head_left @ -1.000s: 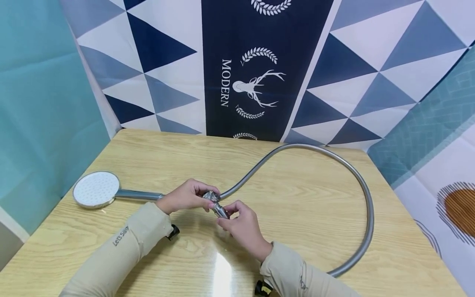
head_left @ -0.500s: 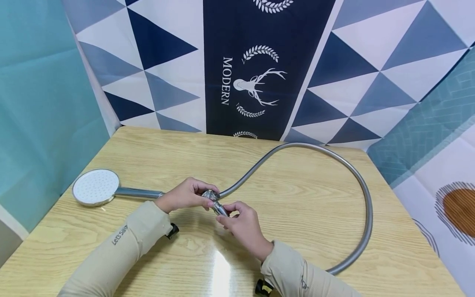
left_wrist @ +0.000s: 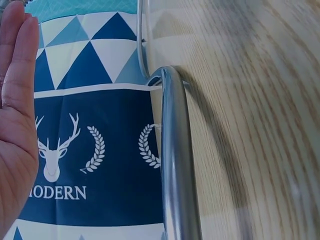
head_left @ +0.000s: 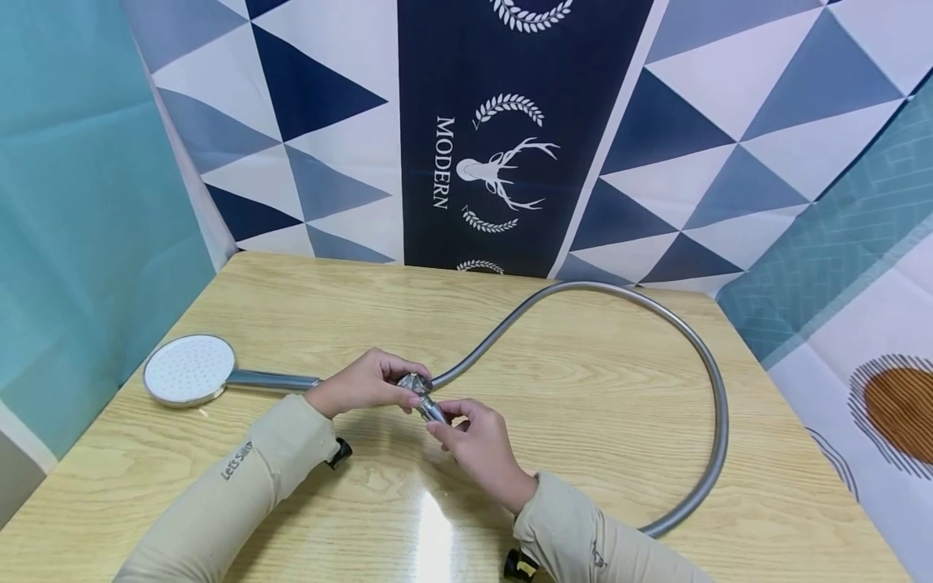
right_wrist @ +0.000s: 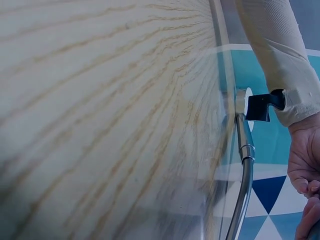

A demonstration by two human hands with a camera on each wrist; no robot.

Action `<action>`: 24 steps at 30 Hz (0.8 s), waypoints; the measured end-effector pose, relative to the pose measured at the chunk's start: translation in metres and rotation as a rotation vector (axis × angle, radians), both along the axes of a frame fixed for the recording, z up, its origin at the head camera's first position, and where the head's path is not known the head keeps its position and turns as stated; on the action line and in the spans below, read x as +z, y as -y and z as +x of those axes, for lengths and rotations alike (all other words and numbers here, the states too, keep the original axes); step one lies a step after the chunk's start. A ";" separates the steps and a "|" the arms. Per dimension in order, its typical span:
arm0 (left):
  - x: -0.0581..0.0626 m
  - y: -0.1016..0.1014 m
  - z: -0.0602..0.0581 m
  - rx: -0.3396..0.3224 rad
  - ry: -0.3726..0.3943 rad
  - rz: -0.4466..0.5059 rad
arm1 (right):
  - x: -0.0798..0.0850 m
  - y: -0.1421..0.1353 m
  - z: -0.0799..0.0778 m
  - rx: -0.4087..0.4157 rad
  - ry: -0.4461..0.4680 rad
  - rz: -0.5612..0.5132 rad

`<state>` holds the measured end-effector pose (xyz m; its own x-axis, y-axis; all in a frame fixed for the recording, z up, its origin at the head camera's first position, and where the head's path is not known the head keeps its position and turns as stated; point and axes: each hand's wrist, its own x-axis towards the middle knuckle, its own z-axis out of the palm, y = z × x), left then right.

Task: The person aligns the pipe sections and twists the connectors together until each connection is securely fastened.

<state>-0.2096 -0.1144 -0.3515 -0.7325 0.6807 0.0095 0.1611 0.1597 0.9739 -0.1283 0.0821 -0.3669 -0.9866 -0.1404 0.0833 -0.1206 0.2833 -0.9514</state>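
Note:
A small chrome fitting (head_left: 433, 410) with a faceted knob-like end (head_left: 414, 384) is held in the air between both hands. My left hand (head_left: 364, 385) pinches the faceted end, thumb in front and fingers behind. On the lower cylindrical part, my right hand (head_left: 477, 441) grips with thumb and fingertips, which hide its end. Just behind the fitting runs a grey metal shower hose (head_left: 717, 389). The left wrist view shows my left palm (left_wrist: 17, 115) beside the hose (left_wrist: 177, 160). In the right wrist view the hands meet at the right edge, mostly cut off.
A shower head (head_left: 188, 371) with a white face lies at left, its chrome handle (head_left: 273, 379) passing behind the left wrist. The right wrist view shows the handle joined to the hose (right_wrist: 245, 190). The hose loops across the wooden table (head_left: 583, 421). Patterned cloth (head_left: 503, 146) hangs behind.
Both hands stay in the same place with the same grip on the fitting. The view shifts slightly; the hose and shower head lie as before.

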 end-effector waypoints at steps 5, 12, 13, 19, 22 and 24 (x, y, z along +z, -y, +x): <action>-0.005 0.004 0.000 0.007 -0.003 0.009 | -0.003 0.003 -0.002 0.036 -0.050 0.053; -0.010 0.006 0.000 -0.013 0.001 0.029 | -0.007 0.004 -0.002 0.092 -0.100 0.119; -0.009 0.007 0.001 -0.014 0.000 0.027 | -0.007 0.003 -0.001 0.104 -0.102 0.125; -0.008 0.007 0.003 -0.017 -0.005 0.024 | -0.005 0.003 -0.002 0.189 -0.056 0.129; -0.008 0.007 0.004 -0.023 -0.011 0.019 | -0.004 0.002 -0.003 0.241 0.038 0.081; -0.009 0.007 0.004 -0.029 -0.017 0.010 | -0.003 0.001 -0.004 0.256 0.102 0.054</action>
<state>-0.2056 -0.1215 -0.3602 -0.7119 0.7016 0.0290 0.1820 0.1445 0.9726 -0.1324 0.0813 -0.3699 -0.9214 -0.3875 -0.0291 -0.0991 0.3067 -0.9466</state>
